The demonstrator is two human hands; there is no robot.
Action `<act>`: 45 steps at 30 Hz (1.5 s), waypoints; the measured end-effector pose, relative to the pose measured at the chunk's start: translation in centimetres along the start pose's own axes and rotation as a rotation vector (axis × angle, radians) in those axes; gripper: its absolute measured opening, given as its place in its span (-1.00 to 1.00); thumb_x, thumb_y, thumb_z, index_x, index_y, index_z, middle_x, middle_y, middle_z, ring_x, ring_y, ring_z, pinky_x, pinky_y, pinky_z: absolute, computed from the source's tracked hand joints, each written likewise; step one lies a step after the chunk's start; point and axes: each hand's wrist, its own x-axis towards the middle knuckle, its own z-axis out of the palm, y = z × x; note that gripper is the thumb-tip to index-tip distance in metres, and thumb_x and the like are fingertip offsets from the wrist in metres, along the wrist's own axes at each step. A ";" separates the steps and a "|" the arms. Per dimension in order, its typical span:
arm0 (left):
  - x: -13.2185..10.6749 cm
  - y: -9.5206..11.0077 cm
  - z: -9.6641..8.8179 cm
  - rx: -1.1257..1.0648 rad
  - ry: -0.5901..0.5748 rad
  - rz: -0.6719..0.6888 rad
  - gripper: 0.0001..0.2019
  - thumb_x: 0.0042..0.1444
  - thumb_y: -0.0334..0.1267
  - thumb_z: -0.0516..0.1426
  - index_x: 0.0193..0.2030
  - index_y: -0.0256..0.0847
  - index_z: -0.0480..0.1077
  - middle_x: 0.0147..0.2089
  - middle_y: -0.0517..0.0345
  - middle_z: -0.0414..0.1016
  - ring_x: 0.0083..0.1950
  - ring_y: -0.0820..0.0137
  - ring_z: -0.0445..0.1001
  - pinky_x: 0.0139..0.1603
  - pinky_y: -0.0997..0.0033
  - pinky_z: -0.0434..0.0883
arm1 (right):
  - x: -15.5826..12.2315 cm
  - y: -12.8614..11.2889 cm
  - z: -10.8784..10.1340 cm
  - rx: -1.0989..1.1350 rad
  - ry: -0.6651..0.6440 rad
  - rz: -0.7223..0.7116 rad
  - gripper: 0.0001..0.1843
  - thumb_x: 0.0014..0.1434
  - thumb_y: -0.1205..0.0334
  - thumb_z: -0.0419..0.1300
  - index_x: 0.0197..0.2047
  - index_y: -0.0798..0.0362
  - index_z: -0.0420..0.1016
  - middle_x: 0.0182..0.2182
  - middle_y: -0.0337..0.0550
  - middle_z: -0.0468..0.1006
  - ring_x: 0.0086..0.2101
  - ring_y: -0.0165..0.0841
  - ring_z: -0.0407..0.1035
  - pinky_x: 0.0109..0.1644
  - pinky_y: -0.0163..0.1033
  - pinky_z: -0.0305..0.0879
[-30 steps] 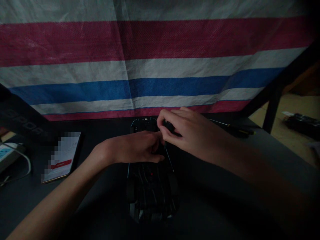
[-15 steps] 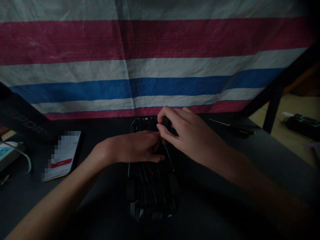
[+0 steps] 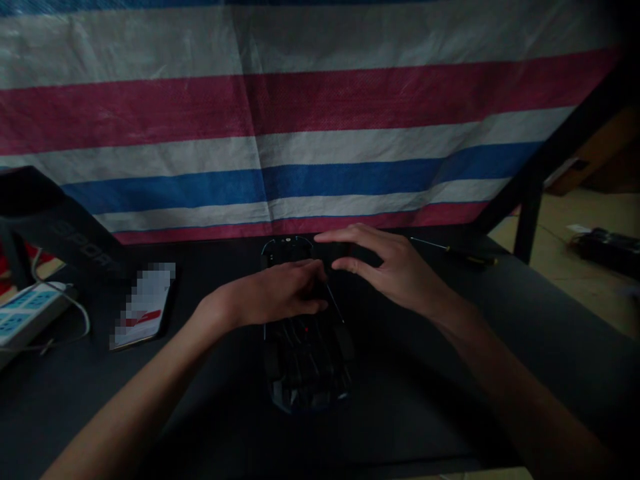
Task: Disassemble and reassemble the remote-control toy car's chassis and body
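A dark toy car (image 3: 305, 360) lies wheels-up on the black table, its long underside pointing away from me. My left hand (image 3: 285, 290) rests across the middle of the car, fingers curled over it and thumb stretched out along its near side. What lies under those fingers is hidden. Just right of the car's far end hovers my right hand (image 3: 375, 257), thumb and fingers spread apart; I see nothing held in the dark gap between them. Beyond it, a screwdriver (image 3: 465, 256) with a dark and yellow handle lies on the table.
A phone (image 3: 145, 307) lies on the table at left. Behind it are a white power strip (image 3: 35, 310) with a cable and a dark piece marked SPORT (image 3: 75, 233). A striped woven sheet (image 3: 300, 147) hangs along the back edge. A black frame leg (image 3: 529, 223) stands at right.
My right hand has opened from a closed grip beside the left fingers and drawn slightly right. The left hand stays on the car. The whole view has shifted a little.
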 end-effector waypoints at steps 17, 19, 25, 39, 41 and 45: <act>-1.2 2.0 3.9 0.249 0.302 -0.105 -0.73 0.58 -0.14 0.15 0.26 -0.18 0.49 0.15 0.00 0.56 0.09 0.17 0.60 0.23 0.08 0.52 | -4.0 6.1 4.0 0.173 -0.031 0.521 -0.47 0.51 0.14 0.07 0.46 -0.03 0.51 -0.11 -0.10 0.72 -0.12 -0.20 0.61 0.08 -0.04 0.49; -1.2 1.8 3.8 0.236 0.295 -0.099 -0.74 0.58 -0.15 0.15 0.25 -0.18 0.49 0.14 0.01 0.56 0.06 0.20 0.59 0.18 0.12 0.51 | -4.1 5.5 4.7 0.198 -0.071 0.501 -0.47 0.54 0.14 0.06 0.48 -0.05 0.49 0.10 -0.02 0.74 0.05 -0.16 0.64 0.22 0.02 0.49; 0.1 1.2 2.2 0.136 0.189 -0.184 -0.73 0.52 -0.11 0.21 0.21 -0.18 0.54 -0.06 0.10 0.61 -0.14 0.28 0.57 -0.13 0.27 0.41 | -4.1 4.7 5.9 0.226 -0.097 0.457 -0.48 0.53 0.20 0.07 0.45 -0.09 0.53 0.33 0.00 0.67 0.34 -0.07 0.54 0.48 0.17 0.40; 4.7 4.8 -1.6 0.576 -0.145 -0.219 -0.75 0.43 -0.35 0.17 -0.04 -0.34 0.72 -0.18 -0.16 0.75 -0.20 0.20 0.68 -0.17 0.26 0.43 | -4.2 4.4 5.8 0.248 -0.151 0.481 -0.55 0.51 0.20 0.07 0.35 -0.03 0.57 0.27 0.05 0.71 0.24 -0.02 0.62 0.40 0.19 0.46; 5.1 5.1 -1.6 0.590 -0.134 -0.208 -0.78 0.39 -0.39 0.20 -0.08 -0.32 0.74 -0.20 -0.17 0.74 -0.16 0.14 0.69 -0.10 0.21 0.46 | -4.2 4.4 5.8 0.252 -0.146 0.483 -0.58 0.51 0.21 0.08 0.31 -0.05 0.59 0.24 0.04 0.72 0.23 -0.01 0.62 0.39 0.19 0.45; 5.7 4.6 -1.2 0.580 -0.111 -0.178 -0.83 0.28 -0.42 0.27 -0.28 -0.21 0.71 -0.37 -0.04 0.67 -0.20 0.14 0.66 -0.10 0.21 0.45 | -4.3 4.7 5.8 0.248 -0.137 0.477 -0.63 0.51 0.21 0.10 0.26 -0.06 0.61 0.21 0.04 0.73 0.18 0.00 0.64 0.35 0.20 0.46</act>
